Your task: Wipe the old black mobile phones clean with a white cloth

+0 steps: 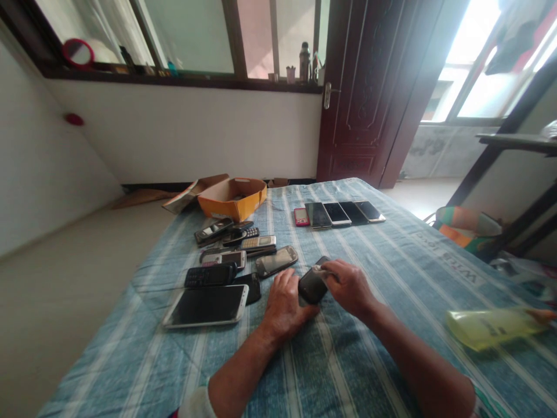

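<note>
A dark phone [314, 284] lies at an angle on the striped cloth in front of me. My left hand [282, 305] grips its left and lower edges, with the thumb along the bottom. Over the phone's upper right part, my right hand [346, 284] is closed in a pinch. A small white wad [319, 267] shows at its fingertips, pressed to the phone; its kind is hard to tell. Just left of my left hand lie a grey touchscreen phone [277, 262], a black phone [249, 288] and a large white-framed phone [208, 305].
Several older keypad phones [259, 242] are heaped at the left, before an open orange box [243, 207]. A row of phones [319, 215] lies farther back, a small pink one [301, 217] at its left end. A yellow translucent bottle [491, 328] rests at the right.
</note>
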